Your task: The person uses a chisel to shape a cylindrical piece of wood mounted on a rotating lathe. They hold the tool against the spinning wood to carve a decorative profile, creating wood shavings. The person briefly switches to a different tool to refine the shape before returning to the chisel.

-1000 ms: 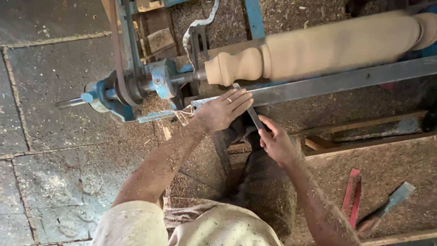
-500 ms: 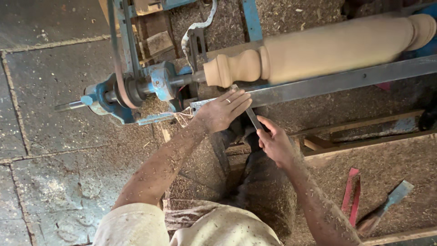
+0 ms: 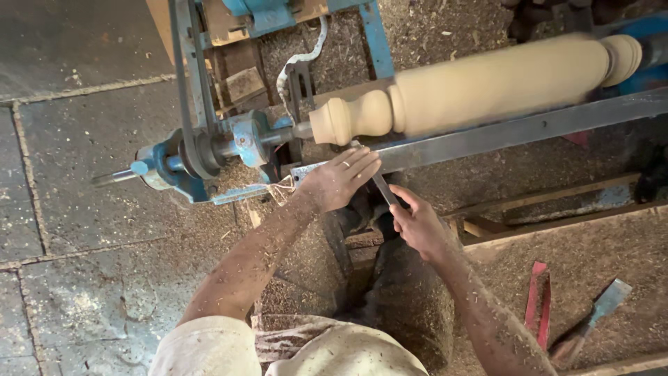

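A pale wooden spindle [image 3: 487, 87] with turned beads at its left end is mounted on a blue lathe [image 3: 209, 153]. Below it runs a long grey metal tool rest bar [image 3: 529, 129]. My left hand [image 3: 339, 179] lies on the bar's left end, fingers pressing down on a metal chisel [image 3: 381, 186]. My right hand [image 3: 417, 223] grips the chisel's lower end. The chisel tip points up at the spindle's beaded end.
Sawdust covers the floor and my arms. At the lower right lie a red flat tool [image 3: 539, 303] and a blue-bladed chisel [image 3: 598, 313]. Wooden slats [image 3: 543, 202] run under the bar. Stone paving [image 3: 76, 244] lies to the left.
Both hands and the chisel stay nearly in place at the beaded end; only the view has shifted slightly.
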